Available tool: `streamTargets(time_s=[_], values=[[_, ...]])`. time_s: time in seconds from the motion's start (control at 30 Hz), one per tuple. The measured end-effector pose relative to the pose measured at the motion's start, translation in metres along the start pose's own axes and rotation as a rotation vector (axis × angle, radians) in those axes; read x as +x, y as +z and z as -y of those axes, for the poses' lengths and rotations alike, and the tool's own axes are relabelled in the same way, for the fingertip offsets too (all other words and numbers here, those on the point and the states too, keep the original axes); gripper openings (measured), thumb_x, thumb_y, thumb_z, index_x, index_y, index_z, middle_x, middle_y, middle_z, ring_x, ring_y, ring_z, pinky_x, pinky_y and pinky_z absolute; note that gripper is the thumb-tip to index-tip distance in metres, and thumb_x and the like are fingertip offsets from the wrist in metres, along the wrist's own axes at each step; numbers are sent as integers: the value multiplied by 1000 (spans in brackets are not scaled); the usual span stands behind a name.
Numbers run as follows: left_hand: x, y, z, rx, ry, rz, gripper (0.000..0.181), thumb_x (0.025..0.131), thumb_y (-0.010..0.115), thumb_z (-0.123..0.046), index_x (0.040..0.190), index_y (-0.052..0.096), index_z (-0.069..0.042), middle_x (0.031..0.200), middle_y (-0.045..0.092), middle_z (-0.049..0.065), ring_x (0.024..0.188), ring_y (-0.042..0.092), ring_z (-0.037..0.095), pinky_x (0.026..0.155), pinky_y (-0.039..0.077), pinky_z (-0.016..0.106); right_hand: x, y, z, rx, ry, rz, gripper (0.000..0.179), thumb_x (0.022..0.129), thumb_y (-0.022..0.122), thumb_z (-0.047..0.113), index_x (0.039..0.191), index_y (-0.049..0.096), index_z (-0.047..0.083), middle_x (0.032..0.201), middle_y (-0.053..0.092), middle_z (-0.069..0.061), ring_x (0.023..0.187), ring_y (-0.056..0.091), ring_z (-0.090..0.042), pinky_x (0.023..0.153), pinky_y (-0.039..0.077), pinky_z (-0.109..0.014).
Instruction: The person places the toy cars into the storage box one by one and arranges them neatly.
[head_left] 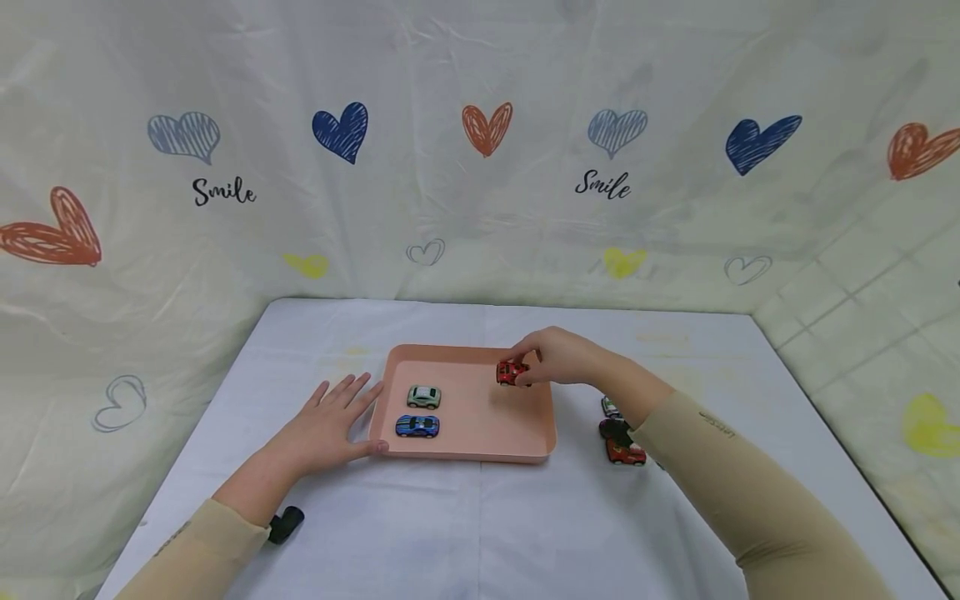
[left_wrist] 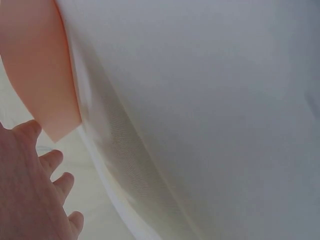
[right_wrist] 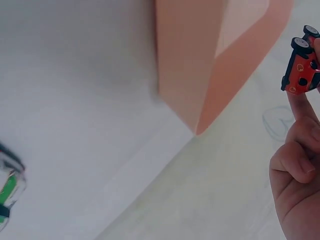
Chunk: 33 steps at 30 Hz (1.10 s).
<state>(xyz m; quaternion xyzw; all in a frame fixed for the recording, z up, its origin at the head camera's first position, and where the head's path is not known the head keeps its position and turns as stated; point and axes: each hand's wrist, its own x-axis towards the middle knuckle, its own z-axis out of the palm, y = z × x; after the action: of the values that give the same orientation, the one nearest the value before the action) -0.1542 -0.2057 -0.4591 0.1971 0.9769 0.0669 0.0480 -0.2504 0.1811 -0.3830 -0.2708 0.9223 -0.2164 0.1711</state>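
In the head view a pink tray (head_left: pixel 472 455) lies on the table. A pale green toy car (head_left: pixel 423 397) and a blue toy car (head_left: pixel 417 426) stand side by side in its left half. Over the tray's right part, my right hand (head_left: pixel 558 357) pinches a red toy car (head_left: pixel 511 372) between thumb and fingers. That red car (right_wrist: pixel 301 70) also shows in the right wrist view, with dark wheels. My left hand (head_left: pixel 330 425) lies with spread fingers against the tray's left edge; its fingers (left_wrist: pixel 64 184) appear beside the tray wall (left_wrist: pixel 42 65) in the left wrist view.
Right of the tray, another red toy car (head_left: pixel 626 452) and a white-and-green toy car (head_left: pixel 610 407) sit on the white-covered table (head_left: pixel 450 533), partly hidden by my right forearm and the black wrist camera (head_left: pixel 617 432). A curtain printed with hearts (head_left: pixel 480 217) stands behind.
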Motion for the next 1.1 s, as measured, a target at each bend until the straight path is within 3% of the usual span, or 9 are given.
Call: streamTargets(time_s=[0.2,0.5,0.87,1.1], values=[[0,0,0,-21,4,-6,101,81,57,-77,158,29,-17,162,25,12,149,20,38,119,10,61,23,3,15,-4,-38,19,35,83,81,32,117,74,28,105,67,12,71,50,-15,61,45,-30],[6,11,9,-20,4,-1,103,81,52,-81,159,24,-20,164,20,9,150,16,35,120,6,59,54,12,37,-39,-98,53,36,85,80,31,120,73,28,100,68,16,100,60,-17,82,50,-29],[7,13,10,-22,1,-2,101,81,52,-80,159,24,-22,164,20,8,150,15,34,120,5,58,83,32,48,-92,-75,70,33,86,77,32,119,72,30,92,67,14,87,60,-8,74,51,-26],[6,9,7,-9,6,-4,102,80,54,-80,158,28,-19,163,23,10,149,17,36,119,8,60,100,44,51,-153,-117,99,32,88,75,27,120,73,23,94,69,13,87,61,-5,81,50,-24]])
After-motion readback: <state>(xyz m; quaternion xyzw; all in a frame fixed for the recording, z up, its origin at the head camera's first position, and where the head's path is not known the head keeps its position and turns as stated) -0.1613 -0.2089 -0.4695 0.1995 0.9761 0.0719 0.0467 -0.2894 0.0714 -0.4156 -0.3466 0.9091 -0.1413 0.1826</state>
